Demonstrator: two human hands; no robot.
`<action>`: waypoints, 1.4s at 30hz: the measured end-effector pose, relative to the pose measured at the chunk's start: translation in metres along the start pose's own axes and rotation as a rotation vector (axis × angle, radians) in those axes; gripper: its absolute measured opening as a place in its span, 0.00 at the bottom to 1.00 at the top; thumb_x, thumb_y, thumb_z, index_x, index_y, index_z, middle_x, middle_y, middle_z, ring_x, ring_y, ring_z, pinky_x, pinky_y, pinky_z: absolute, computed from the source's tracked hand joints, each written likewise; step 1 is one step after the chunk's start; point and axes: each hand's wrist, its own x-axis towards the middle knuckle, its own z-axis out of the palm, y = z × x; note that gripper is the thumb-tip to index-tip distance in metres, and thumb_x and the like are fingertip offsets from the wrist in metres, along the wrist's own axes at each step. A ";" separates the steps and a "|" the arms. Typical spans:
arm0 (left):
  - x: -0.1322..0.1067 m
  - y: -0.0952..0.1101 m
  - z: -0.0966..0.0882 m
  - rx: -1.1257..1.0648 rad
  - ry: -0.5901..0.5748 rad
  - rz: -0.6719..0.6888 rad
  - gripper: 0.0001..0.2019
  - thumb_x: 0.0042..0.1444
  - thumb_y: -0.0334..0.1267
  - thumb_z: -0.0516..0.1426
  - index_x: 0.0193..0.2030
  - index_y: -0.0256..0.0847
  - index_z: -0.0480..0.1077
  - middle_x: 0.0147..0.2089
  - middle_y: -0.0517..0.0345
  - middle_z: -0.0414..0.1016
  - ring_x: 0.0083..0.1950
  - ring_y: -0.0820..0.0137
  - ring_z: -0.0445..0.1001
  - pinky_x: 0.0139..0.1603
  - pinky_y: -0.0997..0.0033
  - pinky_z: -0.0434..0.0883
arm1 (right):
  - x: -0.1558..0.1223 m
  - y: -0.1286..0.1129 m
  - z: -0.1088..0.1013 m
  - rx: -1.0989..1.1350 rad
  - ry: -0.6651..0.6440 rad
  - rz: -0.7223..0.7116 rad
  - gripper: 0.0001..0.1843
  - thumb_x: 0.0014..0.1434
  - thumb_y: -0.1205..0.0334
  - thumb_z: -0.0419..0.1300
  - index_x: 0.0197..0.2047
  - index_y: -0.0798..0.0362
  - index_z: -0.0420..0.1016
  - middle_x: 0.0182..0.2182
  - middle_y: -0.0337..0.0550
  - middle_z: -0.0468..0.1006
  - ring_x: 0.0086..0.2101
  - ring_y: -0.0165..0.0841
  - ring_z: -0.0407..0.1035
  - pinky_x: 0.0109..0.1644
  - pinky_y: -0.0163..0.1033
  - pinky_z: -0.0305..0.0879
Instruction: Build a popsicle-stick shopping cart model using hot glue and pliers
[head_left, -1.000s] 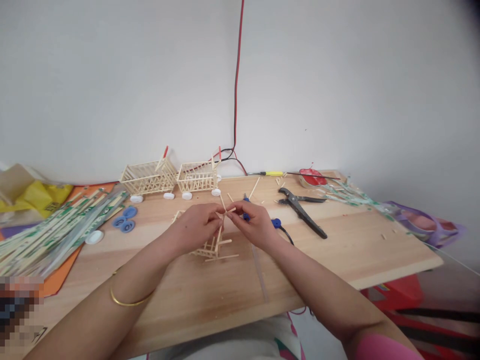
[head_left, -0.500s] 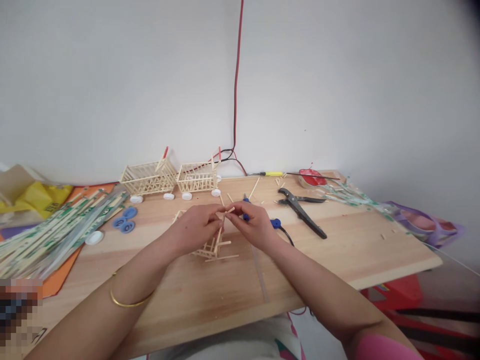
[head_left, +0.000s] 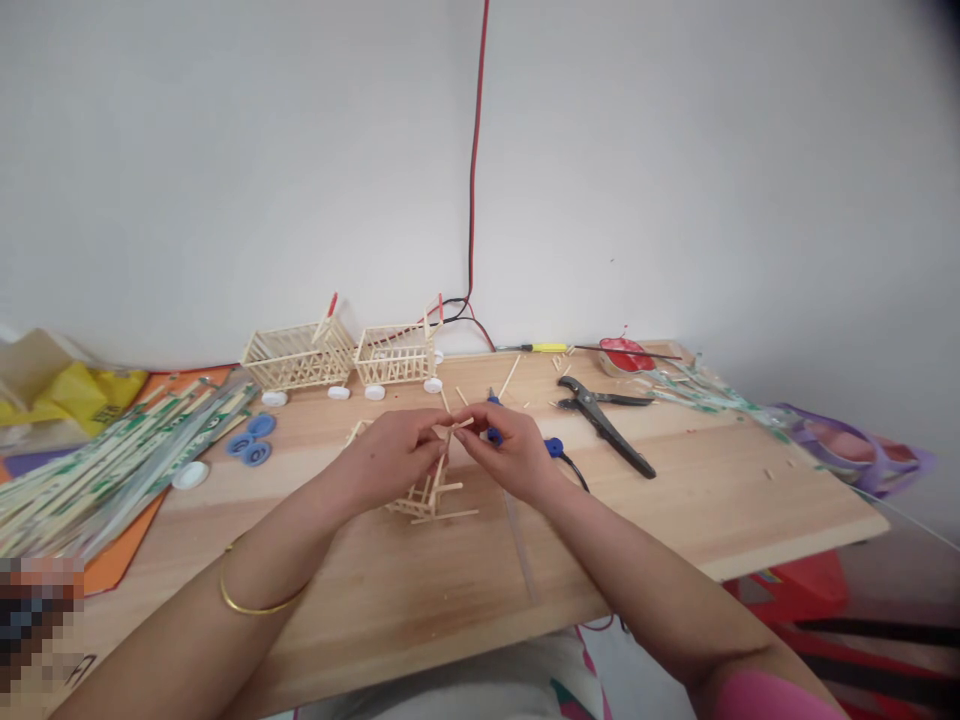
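Observation:
A small cart frame of thin wooden sticks [head_left: 420, 502] rests on the table under my hands, partly hidden by my left hand. My left hand [head_left: 401, 452] is closed on the frame's upper end, thumb and fingers pinching where sticks cross. Opposite it, my right hand [head_left: 502, 445] pinches a short wooden stick [head_left: 463, 425] against that same joint. Other stick ends jut out from the frame to the right. Just behind my right hand lies a blue-handled tool [head_left: 493, 432], partly covered by the fingers.
Two finished-looking stick carts [head_left: 300, 358] with white wheels stand by the wall. Blue rings [head_left: 256, 453], a white disc [head_left: 190, 475] and bagged sticks [head_left: 150, 450] lie left. Black cutters [head_left: 606, 425], a yellow-handled tool [head_left: 549, 348] and a red-filled dish [head_left: 626, 355] are right.
Both hands hold nearly the same place and pinch. The whole view has shifted very slightly; nothing is taken up or let go.

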 end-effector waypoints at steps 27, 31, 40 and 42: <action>-0.001 0.004 -0.003 -0.009 -0.025 -0.003 0.19 0.54 0.32 0.50 0.52 0.41 0.69 0.23 0.64 0.71 0.25 0.74 0.67 0.27 0.76 0.60 | 0.001 0.003 0.002 -0.004 0.009 0.007 0.06 0.58 0.62 0.57 0.37 0.52 0.74 0.29 0.39 0.78 0.29 0.29 0.70 0.34 0.33 0.64; -0.001 0.003 -0.002 -0.021 -0.022 0.014 0.21 0.54 0.31 0.50 0.54 0.42 0.68 0.23 0.65 0.70 0.24 0.74 0.66 0.27 0.77 0.60 | 0.002 0.002 0.002 -0.004 -0.009 0.015 0.06 0.59 0.62 0.57 0.37 0.51 0.75 0.29 0.40 0.78 0.29 0.29 0.70 0.35 0.33 0.64; 0.000 0.002 -0.001 -0.010 -0.013 0.014 0.22 0.54 0.32 0.50 0.55 0.43 0.68 0.24 0.64 0.71 0.24 0.74 0.66 0.27 0.77 0.59 | 0.002 0.001 0.001 0.001 -0.018 0.010 0.06 0.59 0.61 0.57 0.36 0.52 0.75 0.29 0.40 0.78 0.29 0.30 0.70 0.35 0.34 0.64; 0.000 0.002 -0.001 -0.013 -0.016 0.010 0.22 0.54 0.32 0.50 0.56 0.43 0.67 0.23 0.64 0.71 0.24 0.74 0.67 0.27 0.76 0.60 | 0.002 0.001 0.001 0.001 -0.017 0.006 0.07 0.59 0.61 0.57 0.37 0.51 0.75 0.30 0.40 0.78 0.30 0.30 0.70 0.35 0.34 0.64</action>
